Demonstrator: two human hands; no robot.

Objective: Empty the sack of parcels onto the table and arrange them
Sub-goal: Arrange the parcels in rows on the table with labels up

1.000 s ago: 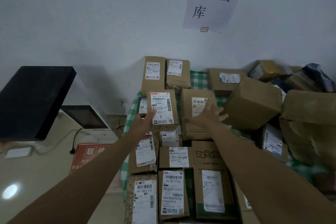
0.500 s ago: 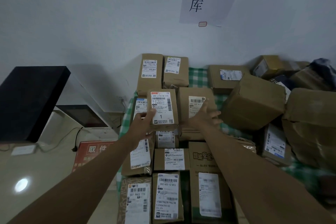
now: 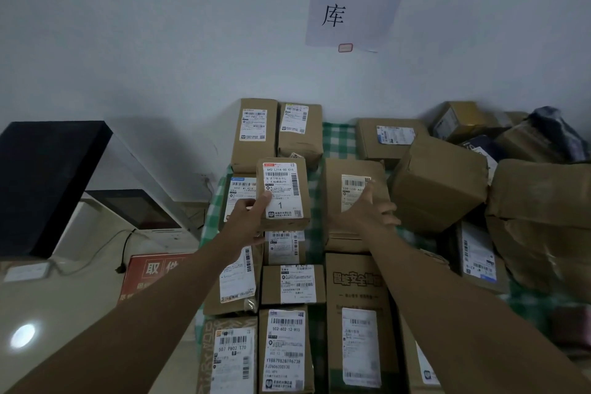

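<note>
Against a pale wall, the green-checked counter carries brown cardboard parcels; the left hand grips a small, stiff, seemingly light labelled carton by its edge at eleven o'clock, while the right hand presses flat and unclenched on a neighbouring box.

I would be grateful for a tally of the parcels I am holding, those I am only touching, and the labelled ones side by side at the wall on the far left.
Held parcel, in left hand: 1
Touched parcel, under right hand: 1
Wall parcels: 2
Total: 4
</note>
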